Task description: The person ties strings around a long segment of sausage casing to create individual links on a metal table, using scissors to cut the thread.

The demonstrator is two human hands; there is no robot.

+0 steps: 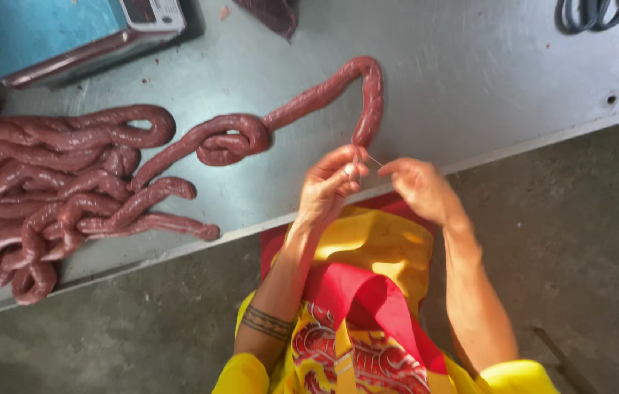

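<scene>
Head view looks down on a steel table point(470, 80) with a long red sausage point(324, 91) lying across it. Its near end hangs by the table edge, where the left hand point(331, 186) pinches it, fingers closed tight around the tip. A thin string point(374, 160) runs from that pinch to the right hand point(419, 186), whose thumb and fingers are closed on the thread just beside the left. Both hands sit close together at the table edge, above a red and yellow apron point(368, 292). From the pinched end the sausage curves up, bends back left and twists into a knot-like loop near the middle. It joins a heap point(54, 190) of more coils at the left. A blue scale point(54, 36) stands at the far left corner, and scissors point(590, 14) lie at the far right.
</scene>
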